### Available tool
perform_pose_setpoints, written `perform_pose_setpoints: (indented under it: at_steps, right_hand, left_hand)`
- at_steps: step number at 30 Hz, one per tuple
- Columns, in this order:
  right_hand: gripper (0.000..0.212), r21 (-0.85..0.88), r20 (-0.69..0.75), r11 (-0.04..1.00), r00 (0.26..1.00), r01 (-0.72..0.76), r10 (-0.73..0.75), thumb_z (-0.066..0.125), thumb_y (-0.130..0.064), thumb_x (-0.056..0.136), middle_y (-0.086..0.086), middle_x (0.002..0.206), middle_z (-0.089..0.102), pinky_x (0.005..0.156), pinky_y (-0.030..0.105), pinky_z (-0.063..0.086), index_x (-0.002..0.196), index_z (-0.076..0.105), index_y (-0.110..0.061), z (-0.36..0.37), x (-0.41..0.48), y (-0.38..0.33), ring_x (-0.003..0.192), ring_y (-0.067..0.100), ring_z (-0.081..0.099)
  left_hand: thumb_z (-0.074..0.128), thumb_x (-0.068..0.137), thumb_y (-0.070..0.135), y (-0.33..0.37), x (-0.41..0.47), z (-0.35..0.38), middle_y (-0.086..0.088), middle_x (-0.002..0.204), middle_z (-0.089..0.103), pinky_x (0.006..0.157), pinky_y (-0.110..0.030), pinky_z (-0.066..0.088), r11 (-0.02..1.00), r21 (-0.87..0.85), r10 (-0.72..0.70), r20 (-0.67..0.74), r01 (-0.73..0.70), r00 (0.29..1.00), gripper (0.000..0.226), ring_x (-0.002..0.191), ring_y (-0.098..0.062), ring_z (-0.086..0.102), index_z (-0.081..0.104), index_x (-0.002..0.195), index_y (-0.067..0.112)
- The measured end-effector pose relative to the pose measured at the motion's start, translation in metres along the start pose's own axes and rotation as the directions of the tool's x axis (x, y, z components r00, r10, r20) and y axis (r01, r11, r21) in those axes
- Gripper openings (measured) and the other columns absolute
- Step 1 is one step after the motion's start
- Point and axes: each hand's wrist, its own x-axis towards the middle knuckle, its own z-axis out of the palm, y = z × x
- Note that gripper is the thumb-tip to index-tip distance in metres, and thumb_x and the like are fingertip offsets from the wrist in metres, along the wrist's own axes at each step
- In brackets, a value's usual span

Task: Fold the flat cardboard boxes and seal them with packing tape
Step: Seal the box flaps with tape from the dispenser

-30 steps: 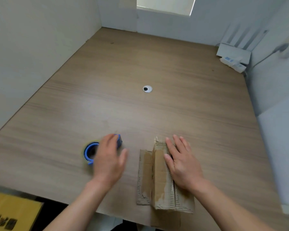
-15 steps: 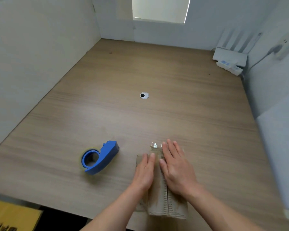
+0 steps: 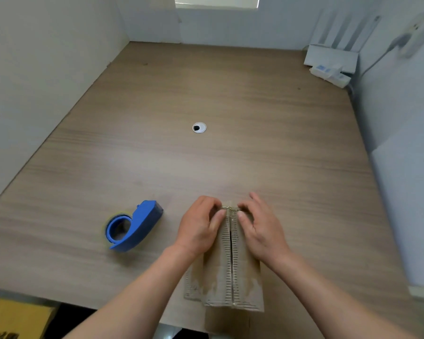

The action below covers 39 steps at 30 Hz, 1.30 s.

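Cardboard box [image 3: 227,270]: left hand [image 3: 200,225] and right hand [image 3: 262,227] grip its far end with curled fingers; best rub the tape [image 3: 229,208] flat over the edge, flaps butted.

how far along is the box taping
Done: the box is folded, flaps meeting at a centre seam, with tape showing at its far end. In hand: left hand and right hand grip that far end, thumbs on top. Left: tape along the whole seam is not evident; the dispenser lies idle nearby.
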Motion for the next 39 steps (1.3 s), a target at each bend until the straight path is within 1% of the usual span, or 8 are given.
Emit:
perform_pose_setpoints:
  at_steps: [7, 19, 23, 26, 28, 31, 34, 39]
  right_hand:
    - [0.023, 0.300, 0.033, 0.939, 0.986, -0.168, 0.165, 0.060, -0.020, 0.098, -0.011, 0.066, 0.057, 0.069, 0.032, 0.042, 0.076, 0.062, -0.015, 0.012, 0.017, 0.003, 0.066, 0.004, 0.050]
    - [0.027, 0.662, -0.005, 0.679, 0.904, -0.316, 0.426, 0.061, -0.009, 0.097, -0.007, 0.066, 0.068, 0.062, 0.014, 0.045, 0.073, 0.072, -0.013, 0.018, 0.019, -0.010, 0.060, -0.001, 0.056]
    - [0.020, 0.689, -0.018, 0.651, 0.890, -0.320, 0.456, 0.065, -0.009, 0.095, 0.002, 0.069, 0.067, 0.060, 0.020, 0.044, 0.076, 0.072, -0.007, 0.019, 0.017, -0.010, 0.061, 0.006, 0.055]
    - [0.020, 0.668, -0.066, 0.686, 0.895, -0.288, 0.441, 0.063, -0.011, 0.096, 0.003, 0.074, 0.071, 0.065, 0.024, 0.048, 0.079, 0.073, -0.009, 0.023, 0.015, -0.006, 0.065, 0.006, 0.058]
    - [0.023, 0.643, -0.082, 0.715, 0.904, -0.274, 0.420, 0.061, -0.012, 0.098, 0.004, 0.075, 0.070, 0.065, 0.026, 0.047, 0.077, 0.072, -0.010, 0.027, 0.015, -0.004, 0.066, 0.006, 0.057]
    - [0.027, 0.606, -0.112, 0.744, 0.896, -0.281, 0.430, 0.060, -0.013, 0.099, 0.005, 0.075, 0.068, 0.068, 0.030, 0.046, 0.074, 0.070, -0.010, 0.030, 0.017, -0.001, 0.069, 0.010, 0.056]
    - [0.030, 0.572, -0.107, 0.761, 0.892, -0.307, 0.440, 0.060, -0.015, 0.099, -0.001, 0.075, 0.073, 0.074, 0.034, 0.049, 0.071, 0.072, -0.015, 0.030, 0.018, 0.004, 0.071, 0.011, 0.062]
    - [0.044, 0.421, -0.310, 0.849, 0.830, -0.318, 0.464, 0.054, -0.032, 0.098, 0.012, 0.068, 0.066, 0.069, 0.042, 0.045, 0.066, 0.062, -0.003, 0.023, 0.009, 0.001, 0.071, 0.031, 0.059]
  left_hand:
    - [0.071, 0.086, 0.027, 0.004, 0.013, 0.015, 0.003, 0.083, 0.063, 0.074, -0.026, 0.043, 0.931, -0.200, -0.298, 0.068, 0.305, 0.952, 0.014, 0.079, -0.011, 0.055, 0.061, 0.078, 0.023]
    - [0.066, 0.090, 0.031, 0.007, 0.024, 0.018, -0.002, 0.062, 0.055, 0.063, -0.030, 0.042, 0.640, -0.501, -0.617, 0.116, 0.582, 0.778, 0.041, 0.060, -0.012, 0.047, 0.065, 0.073, -0.006]
    - [0.070, 0.079, 0.039, 0.005, 0.029, 0.012, 0.000, 0.070, 0.060, 0.069, -0.030, 0.042, 0.789, -0.372, -0.501, 0.073, 0.490, 0.862, 0.035, 0.070, -0.010, 0.052, 0.066, 0.062, 0.008]
    - [0.071, 0.087, 0.032, 0.009, 0.030, 0.007, 0.003, 0.112, 0.066, 0.091, -0.010, 0.039, 0.973, -0.173, -0.140, 0.098, 0.156, 0.985, 0.016, 0.105, -0.007, 0.059, 0.079, 0.088, 0.019]
    - [0.065, 0.087, 0.036, 0.009, 0.027, 0.011, 0.000, 0.103, 0.072, 0.090, -0.028, 0.050, 0.988, -0.139, -0.038, 0.169, 0.062, 0.985, 0.021, 0.098, -0.015, 0.065, 0.078, 0.089, 0.020]
    - [0.067, 0.092, 0.033, 0.008, 0.032, 0.017, -0.003, 0.096, 0.071, 0.082, -0.033, 0.049, 0.991, -0.055, -0.116, 0.156, 0.126, 0.981, 0.021, 0.094, -0.021, 0.065, 0.076, 0.084, 0.016]
    - [0.064, 0.095, 0.035, 0.011, 0.037, 0.015, -0.006, 0.133, 0.058, 0.099, -0.020, 0.038, 0.957, -0.067, -0.265, 0.194, 0.282, 0.945, 0.027, 0.124, -0.018, 0.054, 0.076, 0.104, 0.014]
    - [0.054, 0.085, 0.064, 0.014, -0.038, -0.021, -0.001, 0.163, 0.016, 0.119, -0.027, 0.015, 0.939, -0.066, -0.330, 0.105, 0.338, 0.938, 0.089, 0.149, -0.011, 0.015, 0.023, 0.155, 0.021]
